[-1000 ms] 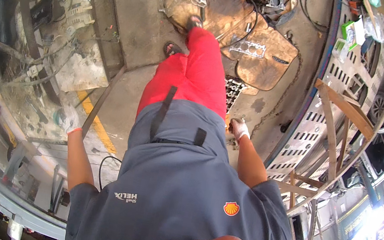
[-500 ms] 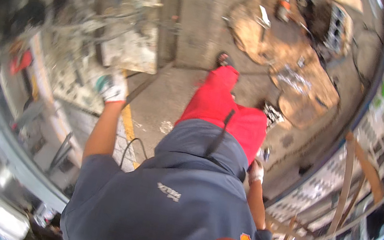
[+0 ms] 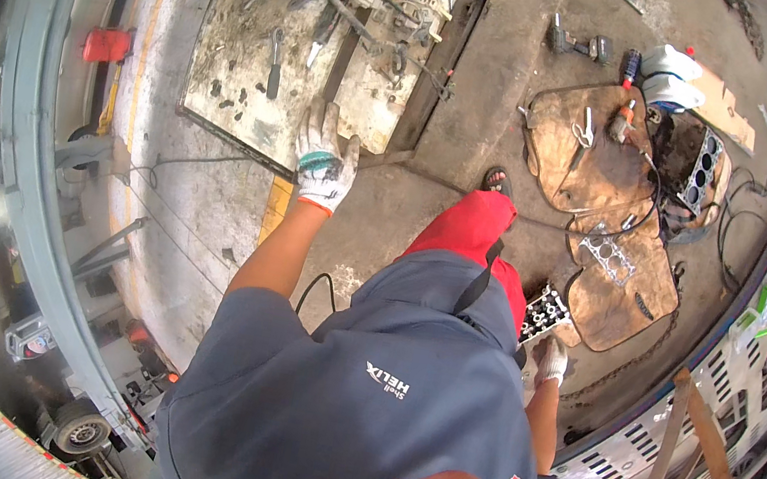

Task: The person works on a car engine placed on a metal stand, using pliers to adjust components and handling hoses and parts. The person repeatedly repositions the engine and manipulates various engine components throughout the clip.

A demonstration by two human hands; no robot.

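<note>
Worktop [image 3: 224,40], pale and stained, is carrying some dark bits [image 3: 227,100] and a ratchet [image 3: 274,67], whose long axis is running away from the person, its dark handle lying nearer and its head pointing outward. Beside the worktop's near edge, the gloved left hand [image 3: 323,164] is pointing forward, fingers spread and gripping nothing, while the gloved right hand [image 3: 550,361] is hanging near a cylinder head [image 3: 546,310], its grasp impossible to tell.
</note>
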